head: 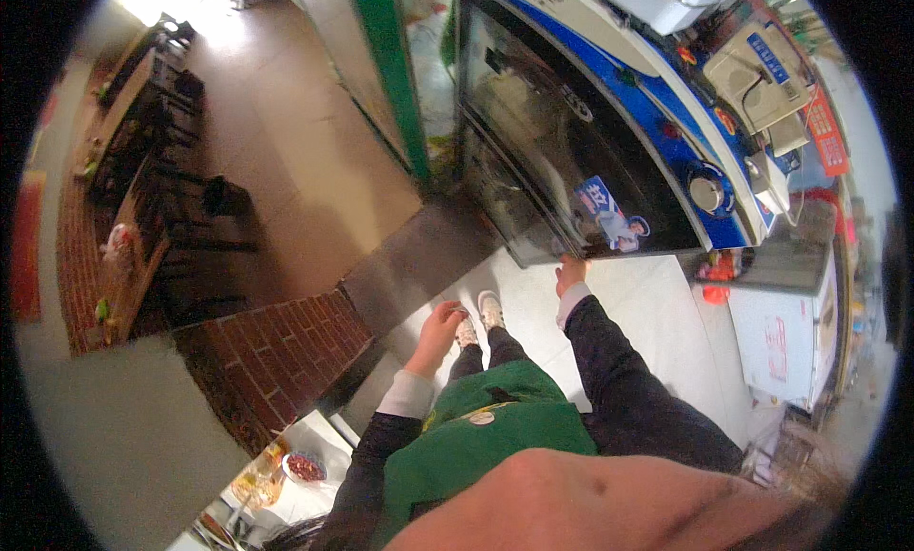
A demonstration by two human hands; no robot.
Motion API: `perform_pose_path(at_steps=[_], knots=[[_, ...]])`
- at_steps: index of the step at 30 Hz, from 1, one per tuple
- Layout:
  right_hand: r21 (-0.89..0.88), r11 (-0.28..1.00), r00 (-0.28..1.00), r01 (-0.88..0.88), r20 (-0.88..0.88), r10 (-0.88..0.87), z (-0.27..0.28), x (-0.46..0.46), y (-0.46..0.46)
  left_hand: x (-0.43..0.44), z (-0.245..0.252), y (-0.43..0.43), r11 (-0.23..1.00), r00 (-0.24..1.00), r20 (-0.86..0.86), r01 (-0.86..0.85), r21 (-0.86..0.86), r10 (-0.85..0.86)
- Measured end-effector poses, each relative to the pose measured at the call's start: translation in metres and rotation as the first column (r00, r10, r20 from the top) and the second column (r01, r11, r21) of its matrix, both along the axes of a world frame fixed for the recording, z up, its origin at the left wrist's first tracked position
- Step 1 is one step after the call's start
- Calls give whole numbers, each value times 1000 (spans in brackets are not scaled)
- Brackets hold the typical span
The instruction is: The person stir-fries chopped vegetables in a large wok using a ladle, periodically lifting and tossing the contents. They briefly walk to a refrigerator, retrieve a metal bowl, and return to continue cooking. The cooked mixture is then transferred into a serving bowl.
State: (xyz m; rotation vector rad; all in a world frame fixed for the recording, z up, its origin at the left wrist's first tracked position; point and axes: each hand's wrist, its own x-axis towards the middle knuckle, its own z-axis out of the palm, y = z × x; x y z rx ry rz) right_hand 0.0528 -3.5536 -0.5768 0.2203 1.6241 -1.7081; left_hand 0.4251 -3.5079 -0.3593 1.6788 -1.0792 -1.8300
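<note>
A tall glass-fronted display refrigerator point(564, 137) with a blue-and-white top stands ahead, a sticker of a figure on its dark glass. My right hand point(571, 273) is at the edge of its door, fingers curled against the frame. Out in front of my green apron point(493, 430), my left hand point(443, 330) hovers over the floor near my shoes point(489, 312). Its fingers are bent, and something thin and pale seems to be at the fingertips, too small to identify.
A white chest freezer point(778, 337) is at the right. Lower left, a bowl of red food point(305, 467) rests on a white counter point(314, 437). A low brick wall point(285, 358) runs beside me. Dark tables and stools point(221, 198) stand at the upper left.
</note>
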Motion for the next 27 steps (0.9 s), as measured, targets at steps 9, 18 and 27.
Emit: perform_pose_path(at_steps=[9, 18, 27], knots=[[713, 533, 436, -455, -344, 832, 67, 26, 64, -43, -82, -71, 993, 998, 57, 20, -113, -14], [786, 240, -8, -570, -298, 955, -16, 50, 18, -65, -75, -102, 905, 711, 700, 260, -337, 57], [954, 241, 80, -181, -230, 970, -125, 3, -79, 12, -94, -140, 823, 409, 906, 475, -311, 106]])
